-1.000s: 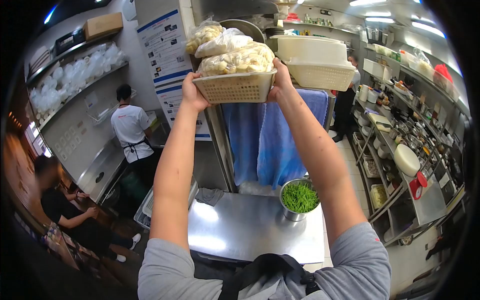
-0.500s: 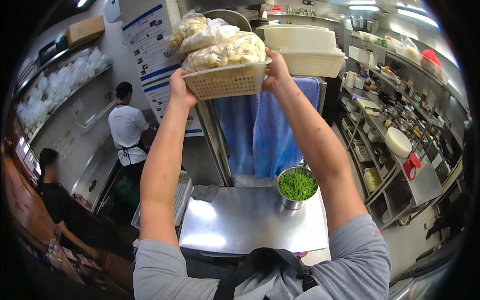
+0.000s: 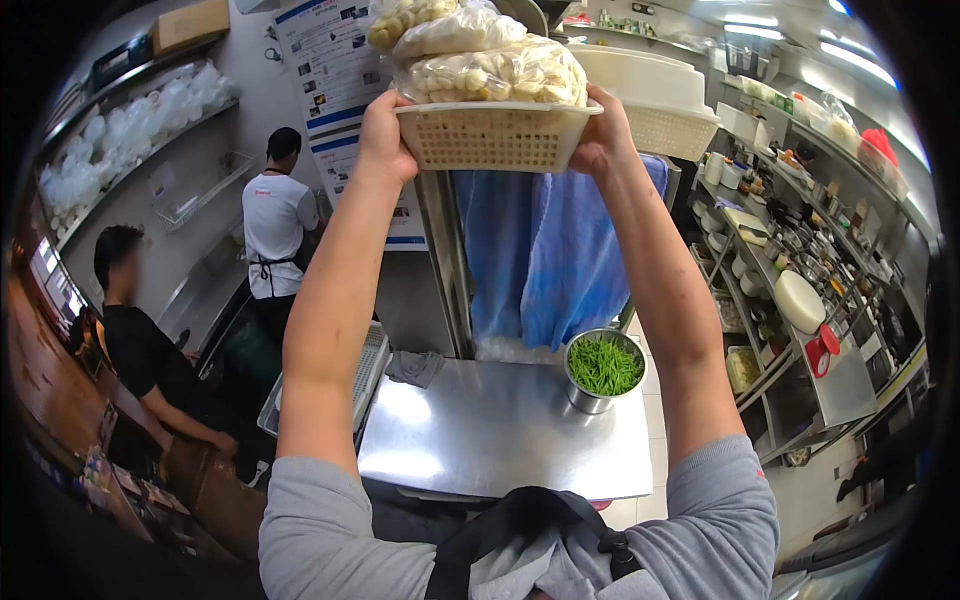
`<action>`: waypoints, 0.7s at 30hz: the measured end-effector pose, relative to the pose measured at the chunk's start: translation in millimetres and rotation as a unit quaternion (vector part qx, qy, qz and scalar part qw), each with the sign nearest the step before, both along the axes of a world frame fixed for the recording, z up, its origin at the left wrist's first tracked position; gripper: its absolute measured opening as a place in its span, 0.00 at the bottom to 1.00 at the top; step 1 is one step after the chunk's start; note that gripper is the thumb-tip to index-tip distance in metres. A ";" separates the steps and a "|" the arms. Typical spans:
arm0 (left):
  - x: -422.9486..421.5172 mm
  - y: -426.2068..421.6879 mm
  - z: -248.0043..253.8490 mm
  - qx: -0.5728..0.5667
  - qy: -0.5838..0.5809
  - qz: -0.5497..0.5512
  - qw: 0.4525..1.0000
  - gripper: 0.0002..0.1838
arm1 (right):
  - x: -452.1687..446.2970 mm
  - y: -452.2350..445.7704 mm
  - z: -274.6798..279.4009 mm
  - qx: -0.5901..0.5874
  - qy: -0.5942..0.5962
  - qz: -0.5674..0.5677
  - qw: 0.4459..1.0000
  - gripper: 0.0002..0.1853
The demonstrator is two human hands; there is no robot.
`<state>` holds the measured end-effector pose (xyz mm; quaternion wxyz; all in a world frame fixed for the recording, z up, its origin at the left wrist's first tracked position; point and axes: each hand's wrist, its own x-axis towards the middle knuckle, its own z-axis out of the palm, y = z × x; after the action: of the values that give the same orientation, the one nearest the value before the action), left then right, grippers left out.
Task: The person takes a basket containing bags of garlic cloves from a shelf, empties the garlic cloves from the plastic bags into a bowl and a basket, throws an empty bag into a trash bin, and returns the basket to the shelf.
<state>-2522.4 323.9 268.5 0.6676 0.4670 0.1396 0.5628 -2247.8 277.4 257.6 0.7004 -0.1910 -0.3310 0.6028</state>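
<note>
Kitchen with steel surface (image 3: 500, 440) and loaded shelves (image 3: 800, 300), where two raised hands hold a basket (image 3: 500, 138) of bagged food.

Both arms reach up and forward; the left hand (image 3: 606, 130) grips the right end of the pale, perforated basket and the right hand (image 3: 386, 138) grips its left end, fingers curled at the rim. Clear plastic bags (image 3: 495, 72) of pale, whitish pieces pile above the rim. Just beside it, to the right, sit stacked cream containers (image 3: 650, 105); below hangs a blue cloth (image 3: 550, 245). On the surface, a metal bowl (image 3: 605, 370) holds green cut stalks, and a gray rag (image 3: 415, 368) lies at the far left corner.
</note>
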 end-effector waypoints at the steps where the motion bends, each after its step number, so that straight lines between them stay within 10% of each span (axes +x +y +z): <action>1: -3.2 -6.0 1.0 0.002 -0.002 0.004 1.000 0.22 | -2.0 -5.4 0.8 0.010 0.004 -0.005 1.000 0.28; 11: -26.7 -112.9 4.8 -0.016 -0.033 0.026 0.999 0.17 | -26.1 -86.5 0.7 0.030 -0.006 0.011 0.999 0.26; 21: -66.4 -219.8 -95.1 -0.019 -0.016 0.094 0.995 0.28 | -61.6 -189.7 -91.4 0.098 0.053 0.082 0.990 0.27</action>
<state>-2588.8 104.1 173.4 0.6224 0.4300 0.1832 0.6278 -2309.4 87.7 166.2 0.6807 -0.0618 -0.3654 0.6319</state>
